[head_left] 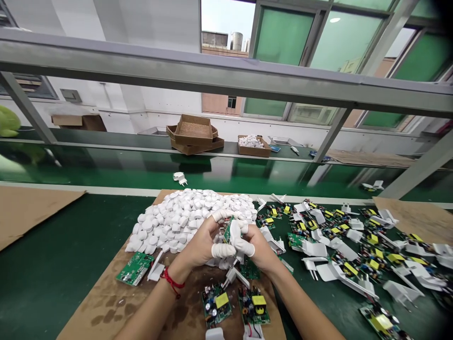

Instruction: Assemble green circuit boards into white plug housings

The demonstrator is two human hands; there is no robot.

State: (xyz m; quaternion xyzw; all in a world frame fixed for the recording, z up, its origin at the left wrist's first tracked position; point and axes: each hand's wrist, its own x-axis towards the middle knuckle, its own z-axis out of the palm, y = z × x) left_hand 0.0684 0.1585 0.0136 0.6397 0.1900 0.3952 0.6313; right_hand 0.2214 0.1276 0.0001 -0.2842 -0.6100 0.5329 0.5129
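Between hands (230, 241): circuit board (227, 230) (mostly hidden).

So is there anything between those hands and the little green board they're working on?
Nothing visible. The left hand and right hand both already grip the green circuit board, with white finger covers on some fingertips.

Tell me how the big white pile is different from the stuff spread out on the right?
The white pile is heaped tight on the cardboard sheet, all small rounded caps in one colour. The spread on the right lies loose and flat on the green table, mixing green circuit boards with yellow parts and white plug shells. Both sit beside the hands: the left hand and right hand hold a small board piece between them.
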